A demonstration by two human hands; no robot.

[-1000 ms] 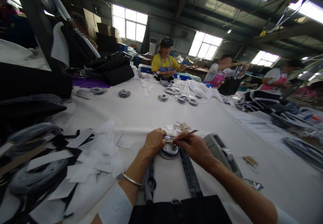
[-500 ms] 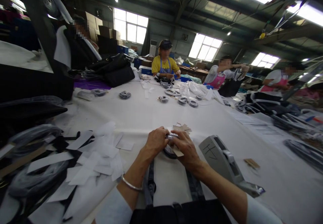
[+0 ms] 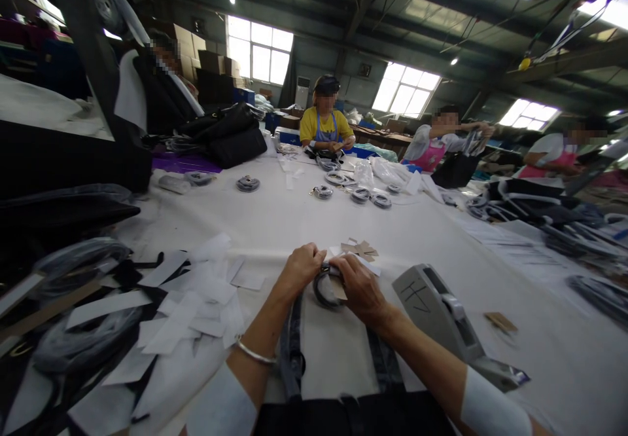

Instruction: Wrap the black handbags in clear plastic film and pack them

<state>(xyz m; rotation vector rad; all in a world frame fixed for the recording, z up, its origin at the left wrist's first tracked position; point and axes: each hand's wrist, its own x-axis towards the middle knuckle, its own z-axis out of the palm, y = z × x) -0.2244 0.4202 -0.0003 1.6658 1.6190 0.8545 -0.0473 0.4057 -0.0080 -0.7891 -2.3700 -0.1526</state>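
At the table's front, my left hand [image 3: 301, 269] and my right hand [image 3: 362, 289] meet with fingers closed over the top of a dark looped strap [image 3: 326, 292]. A small shiny piece shows between the fingertips. Under the right fingers a piece of brown card [image 3: 338, 287] hangs against the loop, and a strip of white paper [image 3: 367, 266] sticks out behind that hand. A black bag [image 3: 348, 416] lies nearest me, its two dark handles [image 3: 293, 344] stretching up the table. My fingers partly hide what they grip.
To the right stands a grey tape dispenser [image 3: 434, 311], with brown card pieces [image 3: 500, 322] beyond it. White paper strips [image 3: 171, 325] and wrapped straps [image 3: 88, 338] pile up at left. Coiled straps [image 3: 322, 192] lie farther back. A co-worker in yellow [image 3: 326, 125] sits opposite; others work at right.
The view has shifted slightly, moving the scene a little rightward. My right hand has turned a bit, showing more of the loop. White paper now shows behind it.
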